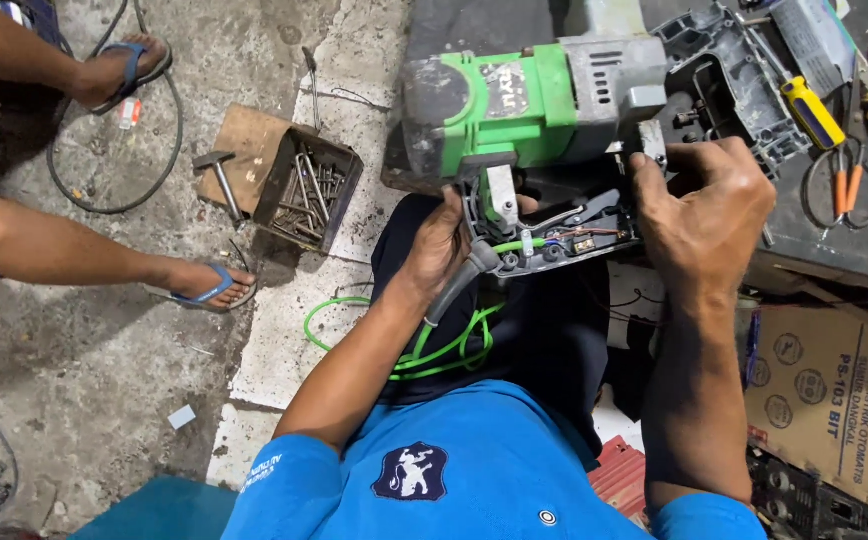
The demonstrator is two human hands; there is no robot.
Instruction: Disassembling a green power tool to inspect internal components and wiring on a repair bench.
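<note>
power tool: 1 | hammer: 1 | cardboard boxes: 1 | sandalled feet: 2

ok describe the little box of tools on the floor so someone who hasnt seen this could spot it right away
Start at the big green and grey power tool held over the person's lap, then look left to the concrete floor. There sits a small open dark metal box full of loose silvery steel tools, resting on a brown board. A hammer lies beside it.
</note>
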